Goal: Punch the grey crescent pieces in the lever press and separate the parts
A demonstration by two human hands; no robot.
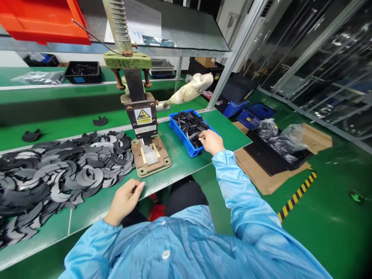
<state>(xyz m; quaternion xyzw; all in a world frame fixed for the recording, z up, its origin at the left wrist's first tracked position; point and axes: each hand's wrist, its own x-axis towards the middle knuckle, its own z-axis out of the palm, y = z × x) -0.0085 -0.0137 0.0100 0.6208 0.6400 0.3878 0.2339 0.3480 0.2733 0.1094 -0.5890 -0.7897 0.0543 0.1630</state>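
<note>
My right hand [212,142] reaches over the near right corner of a blue bin [187,145], its fingers pinched together at the small black plastic parts [190,124] inside. Whether a part is between the fingertips cannot be made out. Close to the table's front edge, my left hand [126,199] is closed, thumb against the curled fingers, and nothing shows in it. Between the hands stands a hand press [142,108] with a warning label. Its base plate [149,164] carries a pale metal fixture [151,155]. Left of it lies a wide heap of dark crescent-shaped pieces [69,170].
The press's cloth-wrapped lever [192,90] sticks out above the blue bin. Two loose crescent pieces [100,121] lie behind the heap. On the rear shelf sits a black bin [83,72]. Cardboard [255,182] and a black tray [276,151] with plastic bags occupy the floor at right.
</note>
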